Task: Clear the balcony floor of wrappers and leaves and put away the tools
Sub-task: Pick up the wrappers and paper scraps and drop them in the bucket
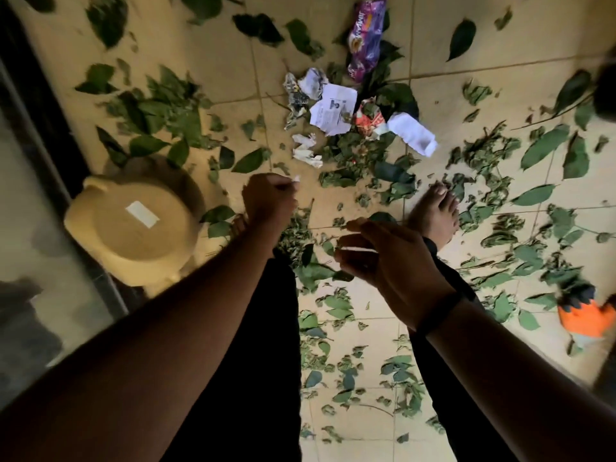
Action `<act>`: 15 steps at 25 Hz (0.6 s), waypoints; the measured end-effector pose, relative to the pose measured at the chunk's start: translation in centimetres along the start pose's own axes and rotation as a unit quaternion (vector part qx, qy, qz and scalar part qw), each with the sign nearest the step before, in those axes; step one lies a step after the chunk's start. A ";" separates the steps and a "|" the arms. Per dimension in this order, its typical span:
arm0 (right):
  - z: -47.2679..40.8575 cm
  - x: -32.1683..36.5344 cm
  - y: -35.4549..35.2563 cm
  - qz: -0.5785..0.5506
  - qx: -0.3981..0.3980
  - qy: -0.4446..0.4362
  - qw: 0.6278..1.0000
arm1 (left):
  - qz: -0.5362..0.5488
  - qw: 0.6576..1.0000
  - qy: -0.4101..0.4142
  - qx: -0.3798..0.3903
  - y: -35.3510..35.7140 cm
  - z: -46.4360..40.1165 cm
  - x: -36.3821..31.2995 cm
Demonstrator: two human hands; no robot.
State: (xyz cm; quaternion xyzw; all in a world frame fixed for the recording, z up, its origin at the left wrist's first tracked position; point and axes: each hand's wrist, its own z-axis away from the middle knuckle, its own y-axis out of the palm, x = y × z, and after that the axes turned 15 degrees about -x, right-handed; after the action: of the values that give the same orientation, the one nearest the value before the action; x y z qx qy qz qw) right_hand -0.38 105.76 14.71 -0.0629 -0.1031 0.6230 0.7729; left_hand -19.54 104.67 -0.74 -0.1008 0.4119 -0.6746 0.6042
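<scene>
Leaves (363, 155) cover the tiled floor (220, 61) all round your bare feet, thickest just ahead of your right foot (435, 211). Wrappers sit in a loose pile ahead of you: a purple snack packet (365, 38) farthest out, crumpled white papers (331, 110) nearer, a red wrapper (366, 121) touching them, a white folded piece (413, 133) to its right, small white scraps (305, 150) to the left. Your left hand (268, 201) is curled into a fist, pinching a small white scrap (295, 180) at the fingertips. Your right hand (390, 261) has curled fingers holding a thin pale strip (358, 250); what it is, cannot tell. A dark band is on your right wrist (440, 310). A cream plastic tub (136, 225) lies upside down to your left, beside the dark door frame (50, 135). An orange and dark glove (586, 311) lies on leaves at far right, blurred.
</scene>
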 end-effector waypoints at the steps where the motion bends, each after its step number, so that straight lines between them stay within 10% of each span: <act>1: -0.2 0.1 -0.1 -0.006 -0.011 -0.004 1.000 | 0.025 0.998 -0.009 0.057 -1.2 3.7 -2.1; 4: -0.5 0.3 -0.8 -0.023 -0.007 -0.035 0.999 | 0.077 0.969 0.038 0.234 -4.0 11.7 -4.8; 10: -1.4 0.8 -1.1 -0.019 -0.064 -0.098 0.993 | 0.015 0.942 0.050 0.331 -3.8 9.4 -7.1; 15: -3.2 1.9 -2.0 -0.048 -0.126 -0.121 0.983 | 0.016 0.986 -0.168 0.013 4.8 -2.3 -4.4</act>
State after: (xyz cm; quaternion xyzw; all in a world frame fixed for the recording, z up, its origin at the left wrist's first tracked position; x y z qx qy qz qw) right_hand 2.68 107.25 12.18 -0.0794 -0.2766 0.5702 0.7694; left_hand -16.38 109.94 -3.84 -0.1985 0.2976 -0.6436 0.6766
